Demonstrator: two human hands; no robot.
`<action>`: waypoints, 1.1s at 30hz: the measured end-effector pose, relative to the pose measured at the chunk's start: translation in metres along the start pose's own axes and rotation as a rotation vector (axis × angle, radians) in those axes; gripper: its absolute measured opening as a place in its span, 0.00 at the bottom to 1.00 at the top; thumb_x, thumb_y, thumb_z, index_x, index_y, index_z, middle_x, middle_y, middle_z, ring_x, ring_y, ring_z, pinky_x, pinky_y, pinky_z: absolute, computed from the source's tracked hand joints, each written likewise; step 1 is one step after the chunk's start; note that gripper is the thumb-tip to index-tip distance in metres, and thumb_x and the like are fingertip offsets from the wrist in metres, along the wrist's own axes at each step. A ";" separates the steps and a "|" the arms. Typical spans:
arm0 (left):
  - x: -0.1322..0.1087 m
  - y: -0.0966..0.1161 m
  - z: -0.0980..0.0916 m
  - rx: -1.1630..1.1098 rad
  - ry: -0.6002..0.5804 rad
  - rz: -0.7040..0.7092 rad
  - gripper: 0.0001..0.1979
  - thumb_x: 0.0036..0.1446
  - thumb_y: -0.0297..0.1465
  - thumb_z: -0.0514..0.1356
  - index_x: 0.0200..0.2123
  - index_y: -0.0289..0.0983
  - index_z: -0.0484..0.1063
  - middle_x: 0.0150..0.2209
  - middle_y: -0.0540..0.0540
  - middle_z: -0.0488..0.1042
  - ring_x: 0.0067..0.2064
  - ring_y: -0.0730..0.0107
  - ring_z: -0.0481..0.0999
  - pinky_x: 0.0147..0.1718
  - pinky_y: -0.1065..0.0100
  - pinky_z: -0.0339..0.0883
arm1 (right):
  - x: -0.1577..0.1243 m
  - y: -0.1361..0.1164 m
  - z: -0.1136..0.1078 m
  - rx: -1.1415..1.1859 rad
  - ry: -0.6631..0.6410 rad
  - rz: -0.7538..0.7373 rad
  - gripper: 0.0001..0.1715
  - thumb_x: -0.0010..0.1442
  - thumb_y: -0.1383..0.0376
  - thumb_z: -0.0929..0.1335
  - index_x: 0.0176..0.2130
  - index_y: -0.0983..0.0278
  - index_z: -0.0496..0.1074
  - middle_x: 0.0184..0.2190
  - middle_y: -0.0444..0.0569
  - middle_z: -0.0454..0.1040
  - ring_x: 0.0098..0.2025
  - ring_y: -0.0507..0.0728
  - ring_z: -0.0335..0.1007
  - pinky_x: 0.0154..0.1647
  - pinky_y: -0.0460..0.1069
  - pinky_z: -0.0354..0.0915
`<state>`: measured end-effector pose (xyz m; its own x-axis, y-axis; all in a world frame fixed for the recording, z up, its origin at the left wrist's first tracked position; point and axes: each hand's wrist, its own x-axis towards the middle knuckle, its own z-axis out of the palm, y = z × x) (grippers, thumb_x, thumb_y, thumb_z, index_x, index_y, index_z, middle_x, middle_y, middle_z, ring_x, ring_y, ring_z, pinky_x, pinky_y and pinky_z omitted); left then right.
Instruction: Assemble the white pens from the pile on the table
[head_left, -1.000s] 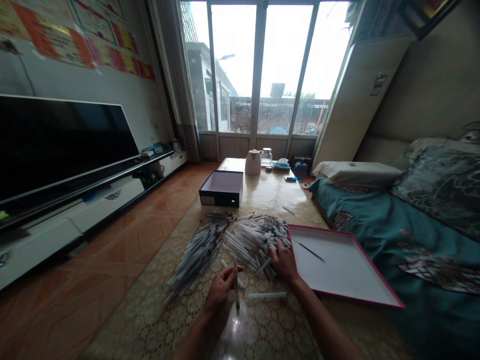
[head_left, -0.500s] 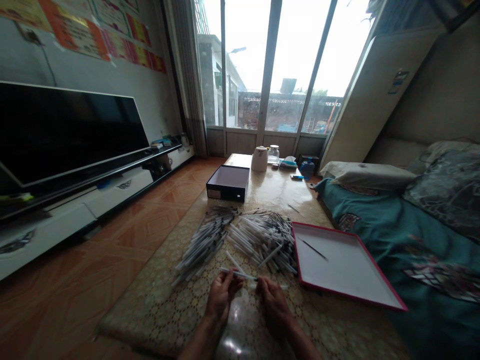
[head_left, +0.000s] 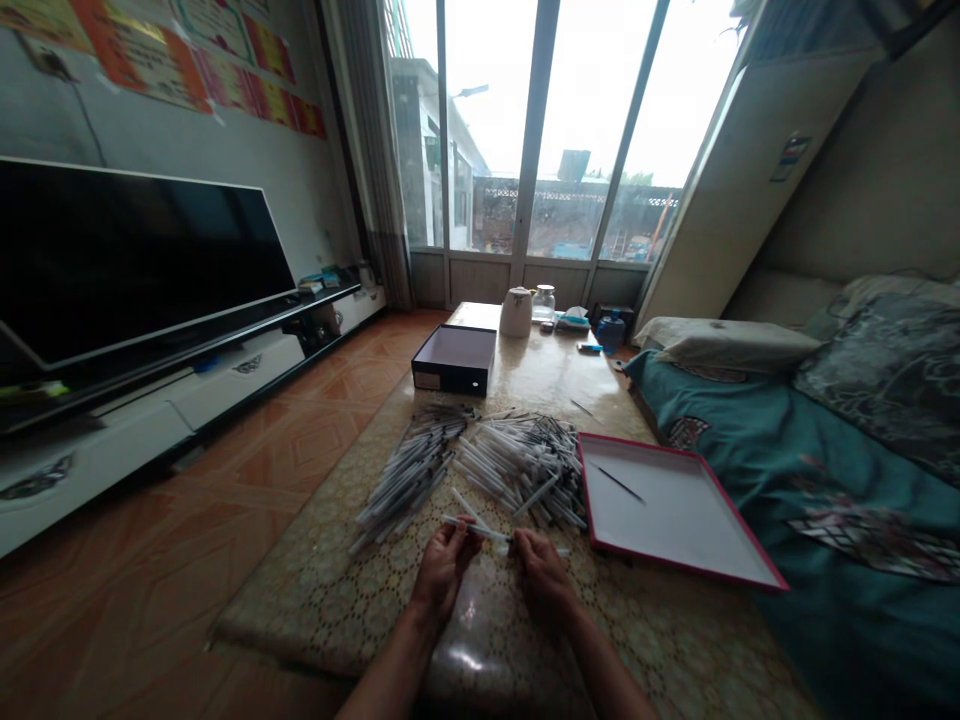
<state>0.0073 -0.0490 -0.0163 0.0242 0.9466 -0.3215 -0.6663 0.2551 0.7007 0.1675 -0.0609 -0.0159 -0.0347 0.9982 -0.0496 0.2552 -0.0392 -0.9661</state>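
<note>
White plastic tubes with dark tips lie in a left heap [head_left: 409,475] and a right heap [head_left: 517,465] on a low table with a glossy, lace-patterned top [head_left: 480,640]. In the head camera's view, both hands work just in front of the heaps. The left hand [head_left: 444,565] has its fingers pressed together, pinching a single tube [head_left: 476,531] that lies crosswise toward the other hand. The right hand [head_left: 541,580] is curled, with its fingertips close to the tube's far end, but I cannot tell whether it grips the tube or only meets it.

A loose tube [head_left: 561,552] lies just past the right hand, and another [head_left: 465,507] slants beside the left hand. Beyond the right heap is a white tray with a pink rim [head_left: 697,530], with one thin dark stick [head_left: 619,484] inside. An open black box [head_left: 454,360] stands further up the table.

The main risk is the thin, round tube: a slack pinch could let it slip and roll into the heaps, where it would be hard to tell apart. A careless wrist or sleeve could also spread the heaps, and tubes near the table edge could fall to the floor. Nudging the tray's raised rim could shift the stick inside.
</note>
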 end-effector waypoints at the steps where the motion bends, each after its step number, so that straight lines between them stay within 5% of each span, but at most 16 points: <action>1: 0.000 0.000 0.000 -0.001 0.001 -0.001 0.11 0.44 0.30 0.66 0.32 0.33 0.71 0.26 0.49 0.75 0.28 0.76 0.75 0.31 0.74 0.70 | 0.000 0.000 0.000 0.006 0.000 0.004 0.25 0.58 0.48 0.56 0.22 0.62 0.62 0.16 0.39 0.59 0.18 0.49 0.55 0.18 0.43 0.52; 13: 0.002 -0.003 0.002 0.022 0.024 0.031 0.10 0.43 0.28 0.67 0.30 0.31 0.72 0.26 0.46 0.75 0.28 0.73 0.75 0.30 0.72 0.71 | -0.009 -0.004 0.003 0.007 0.176 -0.065 0.20 0.54 0.51 0.63 0.22 0.64 0.67 0.18 0.43 0.68 0.20 0.51 0.61 0.21 0.44 0.55; 20: 0.003 -0.004 0.001 0.020 0.029 0.034 0.08 0.46 0.28 0.65 0.30 0.31 0.72 0.25 0.45 0.76 0.27 0.73 0.75 0.31 0.72 0.71 | -0.008 -0.001 0.004 0.118 0.165 -0.091 0.19 0.47 0.54 0.69 0.35 0.64 0.71 0.25 0.46 0.73 0.21 0.52 0.65 0.21 0.44 0.59; 27: 0.002 -0.003 0.001 0.032 0.019 0.036 0.09 0.45 0.29 0.66 0.31 0.31 0.72 0.26 0.45 0.76 0.28 0.72 0.75 0.31 0.71 0.71 | -0.005 0.008 0.007 -0.042 0.205 -0.114 0.22 0.57 0.52 0.60 0.21 0.63 0.65 0.17 0.43 0.65 0.21 0.52 0.61 0.22 0.44 0.55; 33: 0.002 -0.004 0.001 0.039 0.008 0.050 0.10 0.44 0.30 0.66 0.31 0.30 0.72 0.26 0.45 0.76 0.28 0.72 0.76 0.31 0.71 0.71 | -0.006 0.007 0.005 0.015 0.175 -0.138 0.17 0.53 0.54 0.65 0.36 0.64 0.69 0.24 0.44 0.71 0.26 0.54 0.66 0.27 0.45 0.59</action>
<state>0.0107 -0.0474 -0.0190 -0.0148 0.9569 -0.2902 -0.6373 0.2146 0.7401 0.1650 -0.0678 -0.0234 0.1006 0.9868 0.1270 0.2454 0.0991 -0.9643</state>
